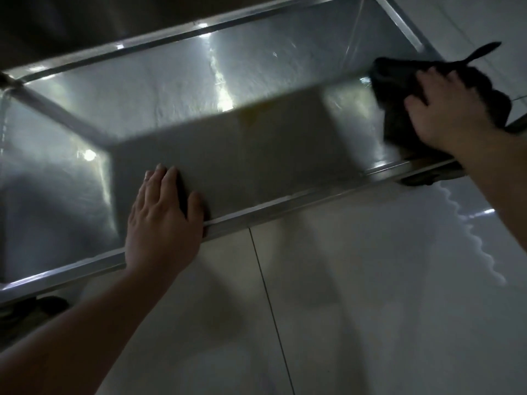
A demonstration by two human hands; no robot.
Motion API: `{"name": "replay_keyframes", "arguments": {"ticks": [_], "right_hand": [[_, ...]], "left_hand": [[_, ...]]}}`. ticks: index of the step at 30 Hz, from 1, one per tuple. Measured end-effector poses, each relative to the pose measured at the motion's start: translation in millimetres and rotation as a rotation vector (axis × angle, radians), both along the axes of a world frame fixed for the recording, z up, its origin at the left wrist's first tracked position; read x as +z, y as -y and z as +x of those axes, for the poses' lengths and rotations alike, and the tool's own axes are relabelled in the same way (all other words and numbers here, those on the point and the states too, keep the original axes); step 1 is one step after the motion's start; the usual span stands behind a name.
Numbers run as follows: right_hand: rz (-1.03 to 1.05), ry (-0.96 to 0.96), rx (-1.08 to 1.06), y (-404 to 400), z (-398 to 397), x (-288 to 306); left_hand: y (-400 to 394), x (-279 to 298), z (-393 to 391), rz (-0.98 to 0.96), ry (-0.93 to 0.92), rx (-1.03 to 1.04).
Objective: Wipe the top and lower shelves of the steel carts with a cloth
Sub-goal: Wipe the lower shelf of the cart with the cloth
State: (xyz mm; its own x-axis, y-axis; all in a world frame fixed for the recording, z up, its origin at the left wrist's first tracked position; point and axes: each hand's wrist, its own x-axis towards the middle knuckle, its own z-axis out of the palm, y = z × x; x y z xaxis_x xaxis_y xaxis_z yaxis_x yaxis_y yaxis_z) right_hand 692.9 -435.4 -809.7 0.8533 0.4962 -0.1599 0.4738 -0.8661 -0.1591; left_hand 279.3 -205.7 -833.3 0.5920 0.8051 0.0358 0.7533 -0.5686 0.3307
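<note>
A steel cart shelf (256, 155) fills the upper half of the view, shiny with light streaks and a dark shadow across its middle. My right hand (445, 109) presses flat on a dark cloth (399, 81) at the shelf's right end, fingers spread over it. One corner of the cloth sticks out past the shelf edge. My left hand (162, 218) rests flat on the shelf near its front rim (285, 206), fingers straight, thumb along the rim.
Pale floor tiles (370, 295) lie below the shelf, with a dark grout line and a wavy reflection at right. A cart wheel (416, 181) shows under the right corner, another wheel (34, 309) at lower left. A steel post (57, 112) crosses the shelf's left part.
</note>
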Motion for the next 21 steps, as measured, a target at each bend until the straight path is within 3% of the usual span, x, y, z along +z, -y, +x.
{"name": "replay_keyframes", "arguments": {"ticks": [3, 5, 9, 12, 14, 17, 21], "right_hand": [[0.019, 0.015, -0.182, -48, 4, -6], [0.045, -0.003, -0.154, -94, -15, -3], [0.043, -0.017, 0.252, -167, -104, 6], [0.036, -0.035, 0.642, -153, -176, -3], [0.055, -0.064, 0.777, -123, -183, -5], [0.057, -0.048, 0.736, -80, -154, -2], [0.029, 0.015, 0.358, -25, -73, 0]], "left_hand": [[1, 0, 1, 0.017, -0.012, -0.001], [1, 0, 2, 0.017, -0.018, -0.001], [-1, -1, 3, 0.024, -0.020, 0.004], [0, 0, 2, 0.032, -0.020, 0.007], [2, 1, 1, 0.031, -0.023, 0.008], [3, 1, 1, 0.020, -0.024, 0.002], [2, 1, 0, 0.013, -0.021, 0.001]]}}
